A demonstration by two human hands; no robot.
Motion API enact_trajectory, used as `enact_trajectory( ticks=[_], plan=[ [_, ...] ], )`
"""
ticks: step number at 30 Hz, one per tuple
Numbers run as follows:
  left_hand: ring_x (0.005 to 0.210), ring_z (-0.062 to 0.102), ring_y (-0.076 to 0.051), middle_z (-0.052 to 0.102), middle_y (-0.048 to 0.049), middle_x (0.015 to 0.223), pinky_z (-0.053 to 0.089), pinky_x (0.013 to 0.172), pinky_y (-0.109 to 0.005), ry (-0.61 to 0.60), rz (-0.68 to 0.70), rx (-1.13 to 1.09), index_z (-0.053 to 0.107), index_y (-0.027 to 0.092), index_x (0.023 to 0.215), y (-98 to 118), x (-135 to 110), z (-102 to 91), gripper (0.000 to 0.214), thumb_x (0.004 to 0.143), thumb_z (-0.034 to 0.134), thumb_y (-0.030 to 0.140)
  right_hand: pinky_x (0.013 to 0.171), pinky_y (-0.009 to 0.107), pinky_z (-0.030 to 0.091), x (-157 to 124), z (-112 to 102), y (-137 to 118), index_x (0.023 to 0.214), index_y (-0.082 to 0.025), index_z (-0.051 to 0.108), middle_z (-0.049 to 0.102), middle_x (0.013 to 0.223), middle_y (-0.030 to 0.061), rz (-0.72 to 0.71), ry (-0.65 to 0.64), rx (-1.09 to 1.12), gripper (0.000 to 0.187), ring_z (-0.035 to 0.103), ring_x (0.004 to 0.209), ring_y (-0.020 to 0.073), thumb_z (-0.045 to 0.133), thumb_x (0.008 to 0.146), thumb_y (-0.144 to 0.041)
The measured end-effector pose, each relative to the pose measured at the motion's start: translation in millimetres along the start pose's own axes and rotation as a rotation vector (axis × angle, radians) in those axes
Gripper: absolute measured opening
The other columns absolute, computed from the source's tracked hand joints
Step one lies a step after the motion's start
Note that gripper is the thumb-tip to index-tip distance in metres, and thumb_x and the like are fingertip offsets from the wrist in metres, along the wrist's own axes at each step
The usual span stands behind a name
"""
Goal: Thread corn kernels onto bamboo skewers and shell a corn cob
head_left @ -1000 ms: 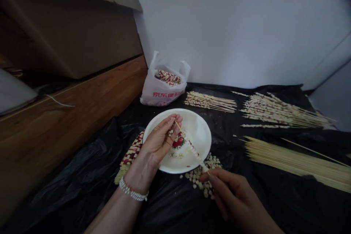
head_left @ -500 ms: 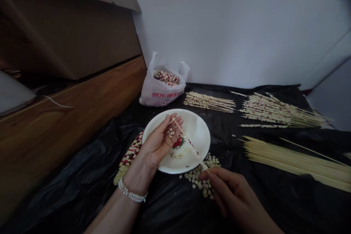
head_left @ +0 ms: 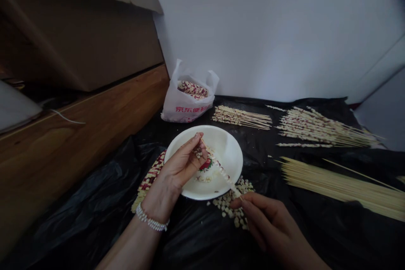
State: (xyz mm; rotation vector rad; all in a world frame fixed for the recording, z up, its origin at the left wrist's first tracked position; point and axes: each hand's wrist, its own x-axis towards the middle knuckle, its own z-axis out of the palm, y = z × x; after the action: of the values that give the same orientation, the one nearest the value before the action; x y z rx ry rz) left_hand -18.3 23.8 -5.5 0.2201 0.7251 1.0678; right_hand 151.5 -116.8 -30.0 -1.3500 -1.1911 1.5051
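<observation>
Both hands are on one strung stick (head_left: 225,175): the right hand (head_left: 268,215) pinches its near end, while the left hand (head_left: 185,162) curls around a few loose kernels (head_left: 198,152), thumb and forefinger together at the far tip. That stick slants above the bowl and its near rim, pale and dark red pieces threaded along it. A white wall (head_left: 268,29) rises behind, and a black plastic sheet (head_left: 95,202) spreads below. On the sheet at right lie a bundle of bare sticks (head_left: 341,187) and, beyond it, a broad pile of strung sticks (head_left: 310,128). Beneath the hands sits the white bowl (head_left: 232,147); behind it stands a plastic bag (head_left: 172,103) of speckled cobs (head_left: 193,88), with a smaller strung bundle (head_left: 234,114) just beside. Red-and-cream corn (head_left: 153,173) shows left of the bowl, a heap of pale pieces (head_left: 232,209) by its near right edge. A beaded bracelet (head_left: 152,219) circles the left wrist.
</observation>
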Motion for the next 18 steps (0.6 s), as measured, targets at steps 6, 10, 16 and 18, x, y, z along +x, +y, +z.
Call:
enact_trajectory(
  ticks=[6, 10, 16, 18],
  plan=[
    [0.061, 0.062, -0.008, 0.064, -0.0015, 0.071, 0.053, 0.057, -0.019, -0.040, -0.018, 0.023, 0.069, 0.011, 0.085, -1.2, -1.3, -0.6, 0.007, 0.084, 0.062, 0.010, 0.040, 0.022, 0.017, -1.5, -0.1, 4.5, 0.092, -0.016, 0.064, 0.031, 0.046, -0.0102, -0.005, -0.003, -0.006, 0.046, 0.027, 0.042, 0.0084, 0.048, 0.088, -0.059],
    [0.062, 0.063, -0.009, 0.064, -0.0023, 0.071, 0.055, 0.059, -0.021, -0.061, -0.015, 0.047, 0.069, 0.010, 0.087, 0.3, -3.1, -0.7, 0.011, 0.087, 0.058, 0.010, 0.040, 0.022, 0.016, -1.7, 0.9, 6.7, 0.091, -0.017, 0.065, 0.030, 0.046, -0.0099, -0.009, 0.006, -0.011, 0.047, 0.026, 0.042, 0.0086, 0.048, 0.088, -0.060],
    [0.061, 0.062, -0.009, 0.065, -0.0034, 0.071, 0.054, 0.058, -0.019, -0.087, -0.051, 0.142, 0.069, 0.010, 0.090, -4.5, -6.0, 0.6, 0.010, 0.084, 0.061, 0.010, 0.042, 0.023, 0.019, -3.1, 0.4, 10.1, 0.095, -0.017, 0.066, 0.033, 0.046, -0.0090, -0.051, 0.024, -0.048, 0.043, 0.029, 0.042, 0.0096, 0.044, 0.092, -0.054],
    [0.062, 0.062, -0.008, 0.065, -0.0038, 0.071, 0.054, 0.060, -0.018, -0.101, -0.062, 0.174, 0.070, 0.009, 0.090, -8.3, -7.1, 0.6, 0.010, 0.083, 0.062, 0.010, 0.043, 0.023, 0.020, -2.9, -0.3, 10.5, 0.096, -0.018, 0.066, 0.032, 0.046, -0.0089, -0.054, 0.030, -0.038, 0.042, 0.029, 0.042, 0.0100, 0.044, 0.093, -0.053]
  ],
)
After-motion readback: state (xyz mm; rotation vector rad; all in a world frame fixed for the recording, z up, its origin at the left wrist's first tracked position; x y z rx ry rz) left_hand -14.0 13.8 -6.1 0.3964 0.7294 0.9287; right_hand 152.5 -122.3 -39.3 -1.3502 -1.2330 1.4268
